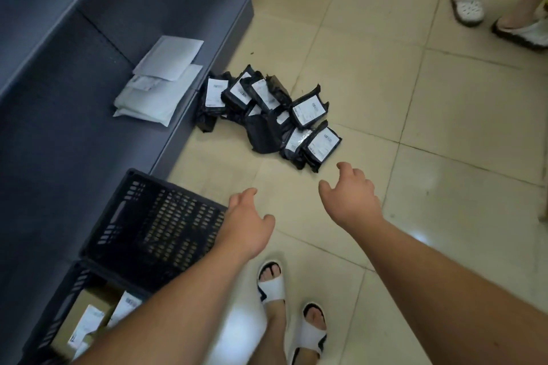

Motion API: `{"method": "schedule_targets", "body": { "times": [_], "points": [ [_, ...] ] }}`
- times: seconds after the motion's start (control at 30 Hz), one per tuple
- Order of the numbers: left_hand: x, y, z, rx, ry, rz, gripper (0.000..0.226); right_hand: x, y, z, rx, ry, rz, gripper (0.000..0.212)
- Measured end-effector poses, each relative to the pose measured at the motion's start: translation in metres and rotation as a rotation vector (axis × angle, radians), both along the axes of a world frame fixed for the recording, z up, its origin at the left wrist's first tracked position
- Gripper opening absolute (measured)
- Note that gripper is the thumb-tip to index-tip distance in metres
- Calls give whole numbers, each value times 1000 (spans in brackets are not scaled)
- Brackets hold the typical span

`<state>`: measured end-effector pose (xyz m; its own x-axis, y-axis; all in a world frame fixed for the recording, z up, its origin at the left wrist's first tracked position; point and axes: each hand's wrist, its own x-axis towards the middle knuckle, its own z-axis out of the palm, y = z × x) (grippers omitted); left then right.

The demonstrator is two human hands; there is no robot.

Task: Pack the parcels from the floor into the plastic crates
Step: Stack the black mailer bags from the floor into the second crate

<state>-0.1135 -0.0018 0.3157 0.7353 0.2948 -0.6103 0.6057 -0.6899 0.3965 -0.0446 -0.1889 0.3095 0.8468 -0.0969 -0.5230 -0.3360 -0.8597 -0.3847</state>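
Most of the packing looks undone. A heap of black poly-bag parcels point(267, 115) with white labels lies on the tiled floor point(444, 127), its far end against the foot of the grey sofa point(74, 142), and none of them is in a hand. The left hand point(247, 224) hangs over the near corner of the upper black plastic crate point(154, 225), fingers loosely curled and holding nothing; whether it touches the rim cannot be told. The right hand point(351, 197) reaches toward the nearest parcels, fingers relaxed and spread, empty, a little short of the pile. The upper crate shows only its slotted bottom, so it seems unfilled. The lower crate point(53, 320) beneath it already holds a few labelled packages point(89, 323), so some of the work is done. Two white padded mailers point(161, 89) lie on the sofa seat, well apart from the heap. By this view, roughly a dozen black parcels are left to lift and pack.
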Motion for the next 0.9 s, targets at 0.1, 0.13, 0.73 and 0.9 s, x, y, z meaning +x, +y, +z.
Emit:
{"method": "schedule_targets", "body": {
  "times": [0.1, 0.13, 0.73, 0.9],
  "points": [
    [30, -12, -9, -4, -3, -49, 68, 25, -7, -3, 1, 5, -17, 52],
    [41, -16, -13, -7, -4, -59, 68, 34, -9, -5, 2, 8, -18, 52],
    [245, 9, -65, -113, 60, 34, 63, 215, 28, -58, -47, 144, -32, 59],
    [277, 14, -79, -130, 62, 88, 63, 257, 36, -77, -54, 156, 27, 60]
  ]
}}
